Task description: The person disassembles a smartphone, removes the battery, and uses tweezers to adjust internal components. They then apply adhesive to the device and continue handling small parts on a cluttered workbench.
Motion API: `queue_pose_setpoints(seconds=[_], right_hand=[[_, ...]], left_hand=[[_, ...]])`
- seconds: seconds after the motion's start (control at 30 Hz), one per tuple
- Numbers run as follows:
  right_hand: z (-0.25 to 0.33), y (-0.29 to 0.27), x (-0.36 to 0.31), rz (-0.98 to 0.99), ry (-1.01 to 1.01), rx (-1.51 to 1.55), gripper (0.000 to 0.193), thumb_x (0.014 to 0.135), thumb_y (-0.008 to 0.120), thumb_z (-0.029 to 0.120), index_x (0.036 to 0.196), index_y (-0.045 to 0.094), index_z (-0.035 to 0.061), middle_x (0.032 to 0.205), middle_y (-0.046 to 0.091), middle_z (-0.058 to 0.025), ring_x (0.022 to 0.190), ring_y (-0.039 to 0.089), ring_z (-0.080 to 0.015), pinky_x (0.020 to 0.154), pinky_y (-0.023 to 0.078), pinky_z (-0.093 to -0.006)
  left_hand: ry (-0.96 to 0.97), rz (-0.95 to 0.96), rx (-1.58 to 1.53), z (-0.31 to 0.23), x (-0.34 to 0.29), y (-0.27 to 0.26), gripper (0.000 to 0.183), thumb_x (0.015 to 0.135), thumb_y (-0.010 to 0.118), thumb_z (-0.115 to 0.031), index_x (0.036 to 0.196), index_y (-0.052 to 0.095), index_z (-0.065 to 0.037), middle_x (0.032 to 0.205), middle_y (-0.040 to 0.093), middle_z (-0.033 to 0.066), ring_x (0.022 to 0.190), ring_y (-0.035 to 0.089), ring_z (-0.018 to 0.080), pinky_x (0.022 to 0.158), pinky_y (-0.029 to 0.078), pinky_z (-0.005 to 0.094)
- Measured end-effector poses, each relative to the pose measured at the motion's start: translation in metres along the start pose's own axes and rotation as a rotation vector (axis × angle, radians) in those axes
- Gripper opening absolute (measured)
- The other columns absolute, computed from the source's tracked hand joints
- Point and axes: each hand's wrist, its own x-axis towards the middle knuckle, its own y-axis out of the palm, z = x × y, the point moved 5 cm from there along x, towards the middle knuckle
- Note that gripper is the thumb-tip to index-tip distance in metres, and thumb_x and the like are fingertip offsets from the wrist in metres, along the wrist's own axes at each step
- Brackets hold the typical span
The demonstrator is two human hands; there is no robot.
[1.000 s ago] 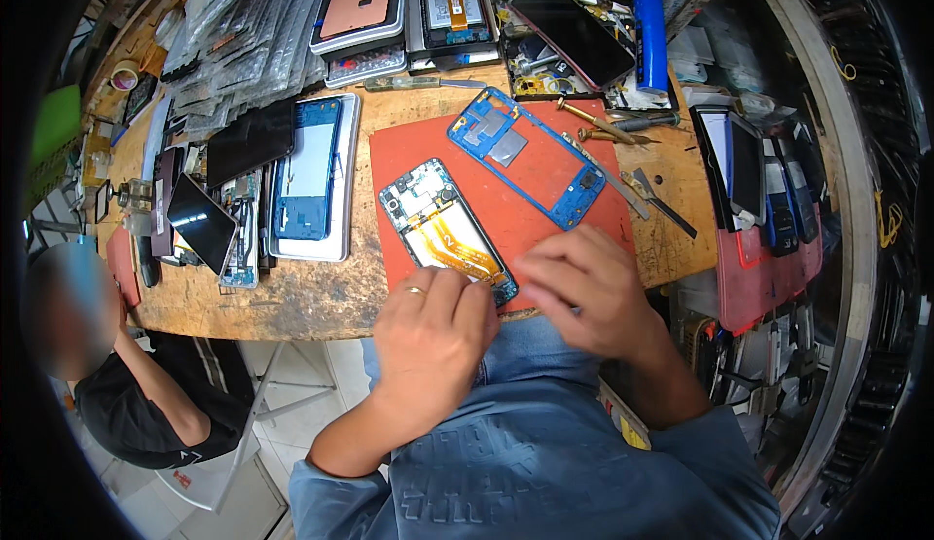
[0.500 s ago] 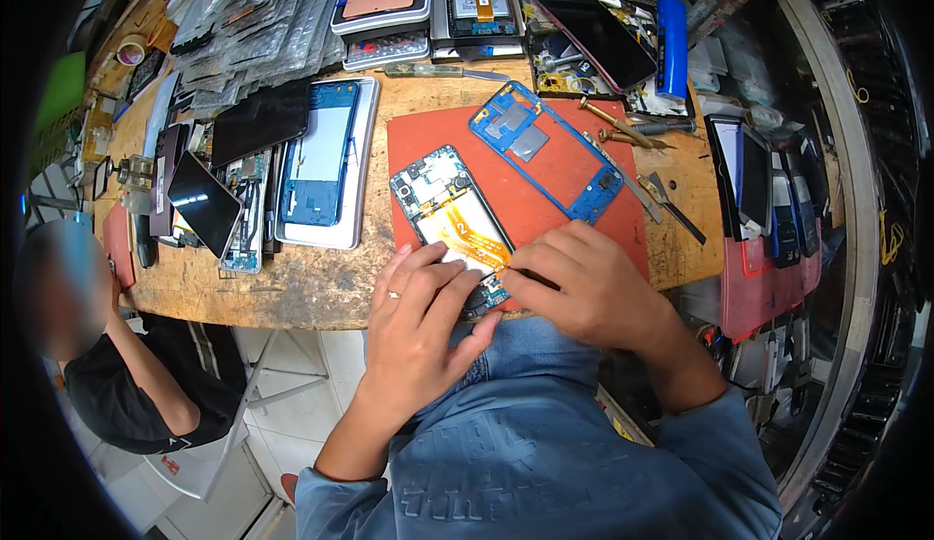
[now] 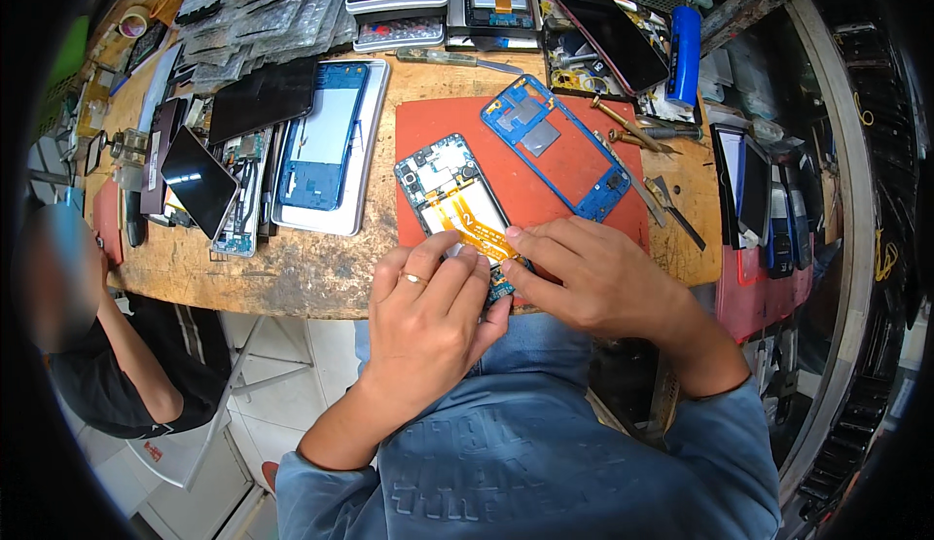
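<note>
Head view: looking straight down on a crowded repair spot, both forearms in blue sleeves coming up from the lower edge.
Bench (image 3: 292, 272): worn wood, heaped with phone parts, loose screens and tools along its far side.
Mat (image 3: 574, 165): red, lying at the near middle of the bench.
Tray (image 3: 326, 151): pale, left of the mat, with a blue phone frame lying in it.
Blue frame (image 3: 555, 146): a second, stripped one, lying slantwise on the mat, just beyond the right hand.
Opened phone (image 3: 457, 199): on the mat at the near edge, insides up, an orange flex cable running down its middle; its near end sits under both hands.
Left hand (image 3: 428, 321): ring on one finger, fingers curled down over the phone's near end and gripping it.
Right hand (image 3: 598, 282): fingers drawn together, thumb and forefinger pressing on the orange flex, touching the left hand's fingertips.
</note>
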Motion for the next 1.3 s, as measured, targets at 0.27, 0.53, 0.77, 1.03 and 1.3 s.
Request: queue_pose_setpoints(seconds=[0.27,0.53,0.77,1.03,1.3], right_hand=[[0.0,0.005,-0.001,0.015,-0.121,-0.14,0.029,0.087,0.07,0.018,0.105,0.073,-0.0045,0.116,0.073,-0.0237,0.1,0.071,-0.0301,0.084,0.059,-0.0388],[0.002,0.009,-0.007,-0.003,-0.194,-0.171,0.034,0.093,0.078,0.021,0.109,0.074,-0.0087,0.118,0.074,-0.0272,0.104,0.075,-0.0344,0.085,0.063,-0.0416],[-0.001,0.012,-0.01,-0.085,-0.289,-0.225,0.031,0.093,0.078,0.019,0.106,0.075,-0.0086,0.113,0.076,-0.0264,0.101,0.076,-0.0336,0.083,0.065,-0.0398],[-0.002,0.015,-0.012,-0.103,-0.33,-0.268,0.031,0.093,0.077,0.02,0.105,0.075,-0.0083,0.112,0.076,-0.0258,0.099,0.076,-0.0325,0.081,0.064,-0.0386],[-0.003,0.017,-0.013,-0.106,-0.336,-0.271,0.032,0.093,0.075,0.02,0.107,0.075,-0.0085,0.113,0.075,-0.0264,0.099,0.076,-0.033,0.081,0.063,-0.0389]], left_hand=[[0.021,0.083,-0.05,0.002,0.009,-0.002,0.038,0.075,0.089,-0.019,0.107,0.077,-0.001,0.106,0.075,0.0081,0.11,0.073,0.0284,0.093,0.051,0.0444],[0.07,0.077,-0.046,0.0,0.01,-0.005,0.031,0.079,0.085,-0.019,0.099,0.076,0.002,0.103,0.073,0.0114,0.106,0.072,0.0287,0.091,0.052,0.0436],[0.068,0.093,-0.037,0.0,0.012,-0.002,0.031,0.078,0.085,-0.021,0.097,0.075,0.002,0.1,0.072,0.0118,0.106,0.071,0.0286,0.09,0.052,0.0433],[0.09,0.104,-0.013,-0.002,0.013,-0.003,0.029,0.077,0.084,-0.02,0.094,0.075,0.001,0.097,0.071,0.0122,0.104,0.072,0.0284,0.089,0.051,0.0428],[0.184,0.053,0.108,-0.007,0.01,0.002,0.025,0.08,0.081,-0.017,0.092,0.075,0.004,0.092,0.069,0.0136,0.1,0.076,0.0303,0.084,0.055,0.0424]])
